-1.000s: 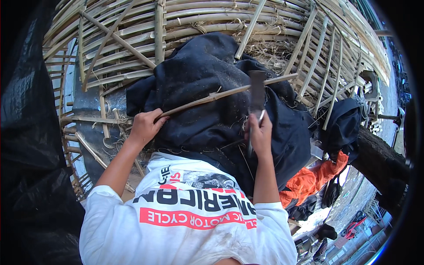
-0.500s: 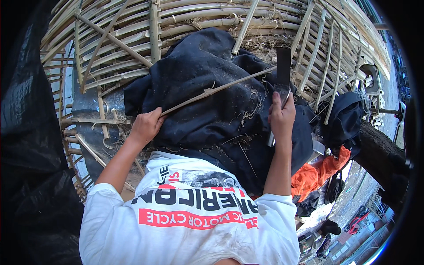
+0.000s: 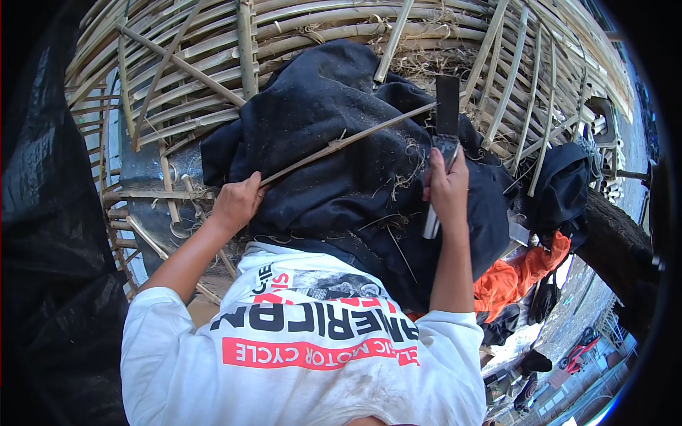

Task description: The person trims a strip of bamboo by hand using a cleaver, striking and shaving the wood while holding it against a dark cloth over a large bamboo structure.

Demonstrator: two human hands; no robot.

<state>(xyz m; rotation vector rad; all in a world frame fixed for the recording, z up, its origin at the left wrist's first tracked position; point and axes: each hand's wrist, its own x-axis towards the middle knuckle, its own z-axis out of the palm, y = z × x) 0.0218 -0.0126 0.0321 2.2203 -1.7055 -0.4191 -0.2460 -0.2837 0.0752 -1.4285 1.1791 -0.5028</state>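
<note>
My left hand (image 3: 239, 204) is closed round the near end of a thin bamboo strip (image 3: 339, 145). The strip slants up to the right over a black cloth (image 3: 320, 103) spread across my lap, and a small knot or splinter sticks out near its middle. In my right hand (image 3: 447, 182) is a knife with a broad dark blade (image 3: 447, 105), its fingers wrapped round the metal handle. The blade points away from me, and the strip's far end reaches close to its left edge; whether they touch I cannot tell. Fine shavings (image 3: 408, 167) lie on the cloth.
Beyond the cloth, long bamboo slats (image 3: 341, 32) form a curved frame with crosspieces. Loose bamboo pieces (image 3: 169, 186) lie at the left beside a dark hanging sheet (image 3: 50, 234). An orange cloth (image 3: 522, 278) and a thick dark log (image 3: 618, 241) are at the right.
My right hand has shifted slightly left and toward me, with the knife tilting a little. The left hand and the bamboo strip have hardly moved.
</note>
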